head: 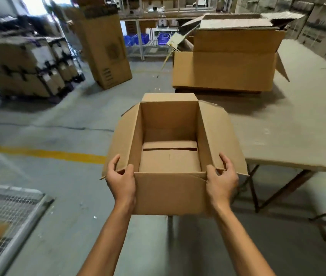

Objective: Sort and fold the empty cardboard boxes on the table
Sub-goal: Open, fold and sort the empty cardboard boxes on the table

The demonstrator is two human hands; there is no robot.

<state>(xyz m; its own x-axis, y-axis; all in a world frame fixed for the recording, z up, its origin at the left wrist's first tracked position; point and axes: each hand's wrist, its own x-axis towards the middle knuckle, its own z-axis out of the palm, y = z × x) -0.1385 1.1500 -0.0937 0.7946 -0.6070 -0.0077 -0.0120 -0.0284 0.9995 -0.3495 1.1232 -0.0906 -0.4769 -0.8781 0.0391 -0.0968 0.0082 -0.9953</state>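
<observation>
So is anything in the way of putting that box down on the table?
Nothing visible is. The left hand and right hand hold the open cardboard box by its near corners, beside the table. The big boxes sit at the table's far end.

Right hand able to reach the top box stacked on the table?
Probably not: right hand and left hand grip the small box, and the top box sits far across the table.
</observation>
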